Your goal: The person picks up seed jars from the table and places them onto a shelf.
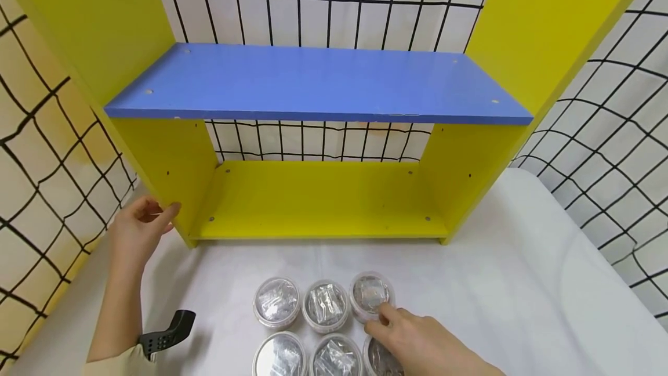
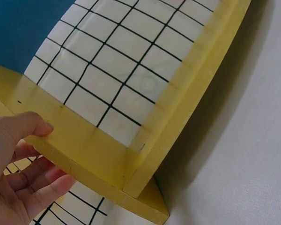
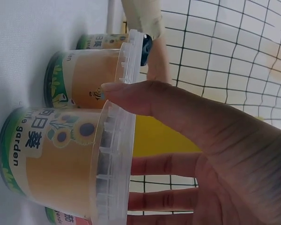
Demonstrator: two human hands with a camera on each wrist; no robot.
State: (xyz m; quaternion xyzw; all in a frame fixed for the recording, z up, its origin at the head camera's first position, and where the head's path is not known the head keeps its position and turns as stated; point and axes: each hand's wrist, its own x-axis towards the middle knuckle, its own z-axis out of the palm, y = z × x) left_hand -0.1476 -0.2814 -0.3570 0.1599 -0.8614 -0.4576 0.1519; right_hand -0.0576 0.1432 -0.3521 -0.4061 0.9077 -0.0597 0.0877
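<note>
Left hand: fingers wrapped round the shelf unit's front left edge.
Right hand: fingertips touching a jar lid, fingers relaxed.
Jar: just beyond fingertips on desk; likely light, smooth-sided; grip the ribbed lid rim.

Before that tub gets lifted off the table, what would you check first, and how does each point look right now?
1. Right hand on the tub: ok, its fingers reach over the lid of the back-right tub.
2. Firm grip on that tub: cannot tell; in the right wrist view the fingers lie mostly straight along the lid.
3. Left hand steadying the yellow shelf: ok, thumb and fingers hold the left side panel's front edge.
4. Lid seated: ok, it appears to sit flush on the rim.
5. Neighbouring tubs: not ok, they stand very close.
6. Shelf standing upright on the table: ok.
</note>
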